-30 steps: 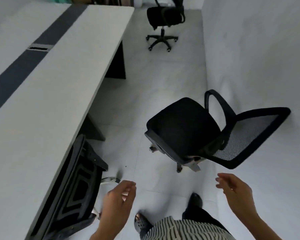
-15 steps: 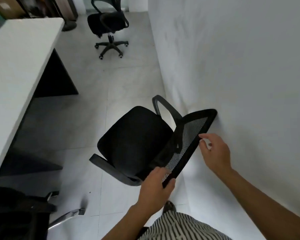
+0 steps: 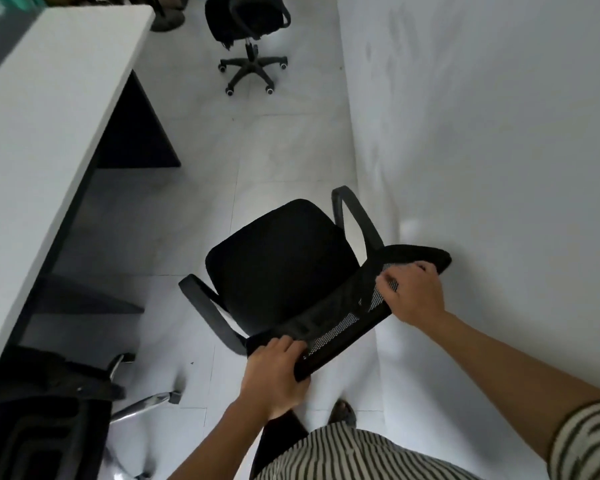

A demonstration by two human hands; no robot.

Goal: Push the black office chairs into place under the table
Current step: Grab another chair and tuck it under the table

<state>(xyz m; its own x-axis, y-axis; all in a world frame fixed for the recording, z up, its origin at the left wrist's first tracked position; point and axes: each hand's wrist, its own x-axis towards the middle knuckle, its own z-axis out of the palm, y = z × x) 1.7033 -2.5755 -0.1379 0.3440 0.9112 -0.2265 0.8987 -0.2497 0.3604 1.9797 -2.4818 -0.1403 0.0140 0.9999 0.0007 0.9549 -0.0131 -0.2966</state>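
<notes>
The black office chair stands on the floor between the counter and the wall, not yet tucked under. Half a second ago only the left hand had closed on the mesh backrest; now the right hand grips its top edge too. Judgement: both grips set, chair ready to push toward the counter.

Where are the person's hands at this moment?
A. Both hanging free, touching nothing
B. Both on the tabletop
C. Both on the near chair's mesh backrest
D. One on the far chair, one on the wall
C: the left hand grips the lower end of the backrest and the right hand holds its upper end, with the chair's seat facing the table.
</notes>
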